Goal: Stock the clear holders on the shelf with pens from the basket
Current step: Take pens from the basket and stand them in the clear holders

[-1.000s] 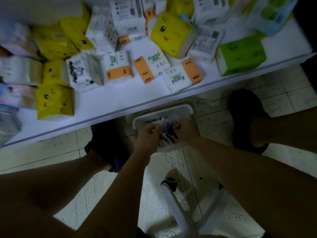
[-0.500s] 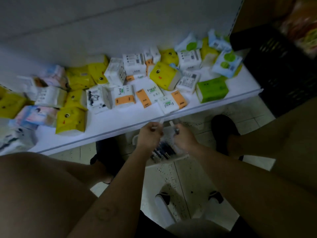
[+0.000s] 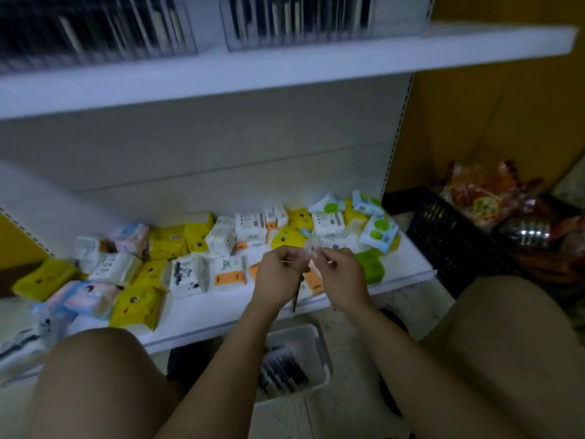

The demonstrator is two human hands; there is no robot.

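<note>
Presently both hands are raised together in front of the low white shelf point(image 3: 202, 315). The left hand point(image 3: 278, 275) and the right hand point(image 3: 342, 277) sit just beside each other, their fingers curled and pinching a few slim pens point(image 3: 295, 297). One dark barrel hangs down below the left hand, and a pale clear end pokes up between the fingertips; motion blur hides how many there are. Below the wrists, on the pale speckled tile floor point(image 3: 354, 359), stands the white rectangular plastic basket point(image 3: 323, 353). It sits between the person's bare knees and holds loose dark pens point(image 3: 281, 373) lying side by side. Along the top of the view a thick white upper shelf point(image 3: 285, 66) carries two clear plastic holders, one on the left point(image 3: 95, 30) and one further right point(image 3: 300, 22). Both are filled with upright dark and pale sticks, too blurred to make out singly. Soft tissue packs in yellow, white, orange and green point(image 3: 229, 270) lie scattered over the low shelf behind the hands. To the right of that shelf a black slatted plastic crate point(image 3: 449, 239) stands on the floor, with shiny red and orange snack packets point(image 3: 484, 202) beside it.
</note>
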